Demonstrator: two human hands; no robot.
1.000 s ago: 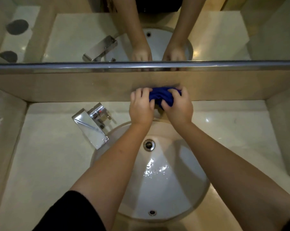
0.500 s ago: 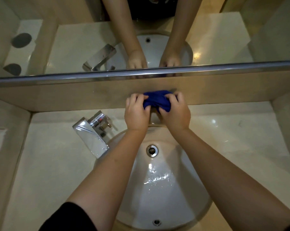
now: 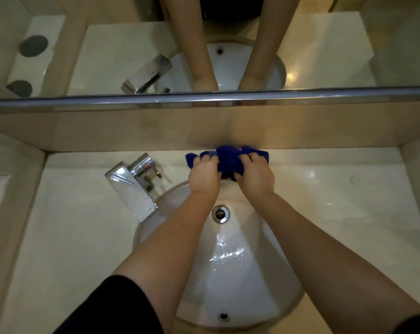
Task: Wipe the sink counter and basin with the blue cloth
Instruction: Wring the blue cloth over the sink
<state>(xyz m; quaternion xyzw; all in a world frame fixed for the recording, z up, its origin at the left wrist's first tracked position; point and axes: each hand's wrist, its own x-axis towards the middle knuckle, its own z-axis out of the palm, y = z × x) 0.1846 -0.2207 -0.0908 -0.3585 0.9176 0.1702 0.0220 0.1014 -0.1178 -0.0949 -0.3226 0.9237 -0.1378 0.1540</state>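
a crumpled, deep blue cloth (image 3: 228,160) of soft, nappy fabric lies bunched on the back strip of the pale, glossy stone counter (image 3: 83,237), right against the foot of the smooth beige backsplash (image 3: 132,131) and just behind the rim of the basin. the left hand (image 3: 204,177) has its fingers curled down over the cloth's left part, gripping a fold; the right hand (image 3: 256,177) clutches the right part the same way, knuckles raised. the two hands sit close together with a ridge of gathered cloth between them.

below the wrists opens the oval white ceramic basin (image 3: 240,273), slick and wet, with bright streaks of water on its slope. a chrome-ringed round hole (image 3: 220,214) sits in its far wall.

left of the hands stands a blocky, mirror-polished chrome faucet (image 3: 132,186), its flat spout angled toward the bowl. above the backsplash a brushed metal rail (image 3: 300,95) edges the wall mirror (image 3: 107,56).
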